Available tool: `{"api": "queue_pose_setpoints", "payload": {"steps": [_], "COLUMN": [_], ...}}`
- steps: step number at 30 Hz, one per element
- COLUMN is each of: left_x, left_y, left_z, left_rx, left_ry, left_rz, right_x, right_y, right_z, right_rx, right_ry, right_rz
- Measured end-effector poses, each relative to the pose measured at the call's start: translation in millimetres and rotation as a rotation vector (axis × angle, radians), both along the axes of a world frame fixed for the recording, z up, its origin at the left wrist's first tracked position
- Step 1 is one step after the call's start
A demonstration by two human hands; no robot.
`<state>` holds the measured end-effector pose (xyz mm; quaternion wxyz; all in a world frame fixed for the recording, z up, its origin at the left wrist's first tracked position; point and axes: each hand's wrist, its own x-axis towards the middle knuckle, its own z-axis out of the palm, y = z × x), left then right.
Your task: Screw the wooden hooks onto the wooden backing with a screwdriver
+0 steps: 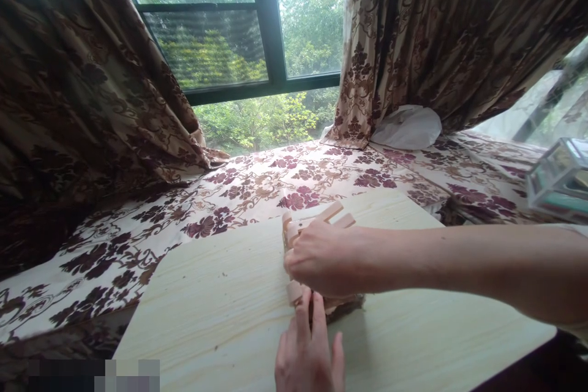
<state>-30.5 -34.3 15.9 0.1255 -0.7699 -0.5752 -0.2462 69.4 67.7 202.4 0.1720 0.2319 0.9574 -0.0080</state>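
Note:
On a pale wood-grain board lies a small assembly of light wooden pieces (328, 213), with blocks and strips sticking out past my knuckles. Above it my right hand (316, 257) is closed in a fist, back of the hand up. The fingers are turned away, so whatever they grip is hidden. Just nearer to me, my left hand (310, 343) has its index and middle fingers stretched out and apart, tips at a small wooden block (294, 293). A rough brown, bark-like piece (343, 309) shows partly under the right wrist.
The tabletop board (206, 294) has rounded corners and a few dark specks. Behind it runs a ledge with floral cloth (298, 177), below a window (271, 24) and patterned curtains (413, 30). A white plastic bag (408, 127) and a clear box (560, 177) sit towards the right.

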Motion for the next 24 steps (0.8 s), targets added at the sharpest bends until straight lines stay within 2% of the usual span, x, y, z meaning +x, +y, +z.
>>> {"api": "queue_pose_setpoints", "payload": {"steps": [9,17,24], "left_x": [0,0,0], "left_y": [0,0,0], "left_z": [-2.8,-1.6,-0.7], "left_rx": [0.005,-0.003,-0.016], "left_ry": [-0.028,-0.023,-0.030], "left_rz": [-0.007,-0.008,-0.006], "right_x": [1,-7,-5], "right_y": [5,0,3], "right_z": [4.3,7.7,14.4], "right_rx": [0.045,0.023,0.015], "right_ry": [-0.007,-0.110,-0.093], "right_rz": [-0.037,-0.049,-0.052]}}
